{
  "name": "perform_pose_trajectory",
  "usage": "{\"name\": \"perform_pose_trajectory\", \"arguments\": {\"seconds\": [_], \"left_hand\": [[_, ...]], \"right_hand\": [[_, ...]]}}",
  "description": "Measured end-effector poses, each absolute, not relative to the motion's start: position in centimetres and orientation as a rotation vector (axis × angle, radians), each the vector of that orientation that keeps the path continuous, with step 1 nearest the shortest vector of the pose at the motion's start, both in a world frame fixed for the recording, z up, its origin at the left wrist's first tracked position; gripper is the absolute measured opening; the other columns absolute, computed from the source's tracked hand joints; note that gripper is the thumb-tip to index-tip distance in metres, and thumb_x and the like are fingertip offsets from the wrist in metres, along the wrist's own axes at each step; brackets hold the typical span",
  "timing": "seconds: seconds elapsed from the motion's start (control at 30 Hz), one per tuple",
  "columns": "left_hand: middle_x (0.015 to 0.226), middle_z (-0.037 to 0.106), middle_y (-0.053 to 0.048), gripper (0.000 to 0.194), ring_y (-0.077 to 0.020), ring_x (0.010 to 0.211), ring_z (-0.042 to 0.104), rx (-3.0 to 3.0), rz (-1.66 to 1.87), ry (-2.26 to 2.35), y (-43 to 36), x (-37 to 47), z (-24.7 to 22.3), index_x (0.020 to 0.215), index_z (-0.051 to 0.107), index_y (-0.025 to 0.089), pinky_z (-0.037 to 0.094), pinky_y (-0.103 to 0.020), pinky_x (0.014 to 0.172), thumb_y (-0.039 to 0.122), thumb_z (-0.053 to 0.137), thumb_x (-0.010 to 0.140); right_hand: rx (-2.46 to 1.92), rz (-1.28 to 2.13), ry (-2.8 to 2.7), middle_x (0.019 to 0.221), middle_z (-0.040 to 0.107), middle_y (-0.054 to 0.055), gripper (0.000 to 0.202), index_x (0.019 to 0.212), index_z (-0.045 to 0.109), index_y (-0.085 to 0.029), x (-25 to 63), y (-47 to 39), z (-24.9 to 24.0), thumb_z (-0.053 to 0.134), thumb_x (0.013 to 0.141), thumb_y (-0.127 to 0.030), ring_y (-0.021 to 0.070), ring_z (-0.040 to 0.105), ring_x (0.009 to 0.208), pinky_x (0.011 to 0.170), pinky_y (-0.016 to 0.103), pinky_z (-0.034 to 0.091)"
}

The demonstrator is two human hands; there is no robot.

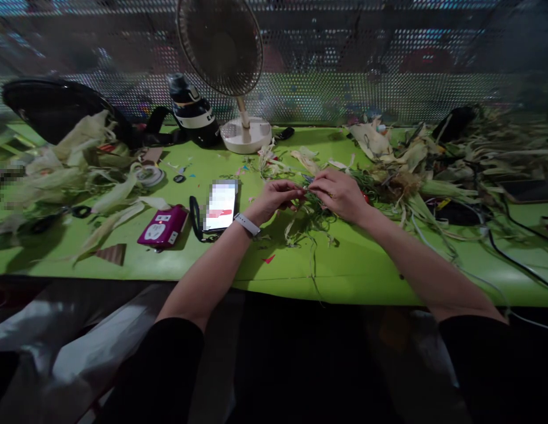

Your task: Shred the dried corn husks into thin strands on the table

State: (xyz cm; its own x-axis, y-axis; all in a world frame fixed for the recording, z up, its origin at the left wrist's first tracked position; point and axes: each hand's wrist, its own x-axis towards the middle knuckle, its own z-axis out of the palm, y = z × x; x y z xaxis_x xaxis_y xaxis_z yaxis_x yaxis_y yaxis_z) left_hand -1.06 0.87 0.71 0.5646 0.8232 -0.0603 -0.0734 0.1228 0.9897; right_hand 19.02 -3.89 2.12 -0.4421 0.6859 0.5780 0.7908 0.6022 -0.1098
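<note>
Over the green table [274, 271], my left hand [278, 197] and my right hand [338, 193] meet with pinched fingers. Both are closed on something thin that I cannot make out, between the fingertips. Below and behind them lies a tangle of green stems and leaf strips [313, 227]. A light watch band is around my left wrist. Left of that wrist lies a phone [223, 203] with its screen lit.
A fan [246, 136] and a dark bottle [196, 115] stand at the back. Corn husks [415, 153] are heaped right and left. A magenta power socket [163, 227] sits left. Cables cross the right side. A seated person's legs [79, 330] show lower left.
</note>
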Motion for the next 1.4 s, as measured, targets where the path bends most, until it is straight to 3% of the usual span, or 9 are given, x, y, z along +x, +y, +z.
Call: {"name": "perform_pose_trajectory", "arguments": {"seconds": [0.23, 0.37, 0.5, 0.63, 0.73, 0.9, 1.2, 1.4], "left_hand": [[0.09, 0.075, -0.005, 0.026, -0.003, 0.054, 0.06, 1.212, 0.734, 0.806, 1.9, -1.6, -0.1, 0.095, 0.071, 0.015, 0.038, -0.012, 0.044, 0.025, 0.077, 0.071], [0.087, 0.075, -0.004, 0.028, -0.0034, 0.056, 0.06, 1.231, 0.731, 0.757, 1.9, -1.8, 0.2, 0.099, 0.072, 0.016, 0.042, -0.013, 0.048, 0.022, 0.076, 0.072], [0.085, 0.075, -0.005, 0.03, -0.0062, 0.061, 0.063, 1.313, 0.715, 0.701, 1.6, -1.8, 0.6, 0.101, 0.072, 0.016, 0.05, -0.017, 0.057, 0.02, 0.074, 0.072], [0.088, 0.075, -0.007, 0.034, -0.0087, 0.065, 0.066, 1.424, 0.694, 0.655, 1.3, -1.6, 0.6, 0.105, 0.07, 0.014, 0.05, -0.018, 0.056, 0.022, 0.074, 0.072], [0.09, 0.075, -0.007, 0.037, -0.0088, 0.065, 0.065, 1.433, 0.677, 0.627, 1.1, -1.5, 0.6, 0.105, 0.069, 0.013, 0.05, -0.017, 0.053, 0.022, 0.076, 0.069], [0.084, 0.074, -0.007, 0.041, -0.0095, 0.065, 0.064, 1.472, 0.748, 0.633, 1.2, -1.3, 0.4, 0.105, 0.069, 0.013, 0.05, -0.017, 0.053, 0.027, 0.078, 0.068], [0.089, 0.074, -0.007, 0.02, -0.0114, 0.072, 0.067, 1.973, 1.158, 0.757, 0.7, -0.5, -1.1, 0.099, 0.071, 0.016, 0.053, -0.021, 0.065, 0.024, 0.067, 0.082], [0.102, 0.075, -0.008, 0.024, -0.0151, 0.088, 0.07, 2.282, 1.223, 0.832, 0.0, -1.0, -0.5, 0.106, 0.07, 0.018, 0.055, -0.026, 0.08, 0.017, 0.062, 0.083]], "right_hand": [[-1.23, -0.159, -2.316, 0.091, 0.069, 0.009, 0.017, 0.095, 0.069, -0.018, 18.7, -4.1, 1.7, 0.053, 0.093, -0.022, 0.02, 0.06, 0.081, 0.072, 0.032, 0.045], [-1.242, -0.012, -2.291, 0.092, 0.069, 0.01, 0.015, 0.093, 0.069, -0.017, 18.7, -4.2, 1.9, 0.054, 0.09, -0.021, 0.0198, 0.061, 0.082, 0.072, 0.032, 0.046], [-1.264, 0.371, -2.089, 0.088, 0.067, 0.008, 0.011, 0.087, 0.066, -0.016, 18.8, -4.1, 2.0, 0.06, 0.081, -0.023, 0.0173, 0.059, 0.075, 0.068, 0.032, 0.048], [-1.249, 0.877, -1.732, 0.102, 0.067, 0.008, 0.03, 0.11, 0.061, -0.018, 18.6, -3.7, 1.9, 0.059, 0.08, -0.025, 0.0149, 0.06, 0.076, 0.063, 0.029, 0.05], [-1.207, 1.109, -1.677, 0.092, 0.068, 0.005, 0.028, 0.107, 0.063, -0.017, 18.2, -3.4, 1.5, 0.061, 0.08, -0.026, 0.0125, 0.058, 0.071, 0.061, 0.026, 0.048], [-1.291, 1.163, -1.438, 0.064, 0.059, -0.003, 0.017, 0.09, 0.066, -0.017, 18.0, -3.1, 0.8, 0.069, 0.076, -0.026, 0.0075, 0.047, 0.051, 0.046, 0.02, 0.04], [-1.336, 1.268, -1.188, 0.063, 0.062, -0.003, 0.016, 0.081, 0.059, -0.018, 17.2, -3.5, 1.7, 0.071, 0.072, -0.014, 0.0087, 0.059, 0.05, 0.039, 0.017, 0.035], [-1.332, 1.332, -1.078, 0.06, 0.066, -0.002, 0.015, 0.079, 0.06, -0.018, 16.9, -3.7, 2.3, 0.062, 0.069, -0.006, 0.0093, 0.061, 0.049, 0.038, 0.017, 0.033]]}}
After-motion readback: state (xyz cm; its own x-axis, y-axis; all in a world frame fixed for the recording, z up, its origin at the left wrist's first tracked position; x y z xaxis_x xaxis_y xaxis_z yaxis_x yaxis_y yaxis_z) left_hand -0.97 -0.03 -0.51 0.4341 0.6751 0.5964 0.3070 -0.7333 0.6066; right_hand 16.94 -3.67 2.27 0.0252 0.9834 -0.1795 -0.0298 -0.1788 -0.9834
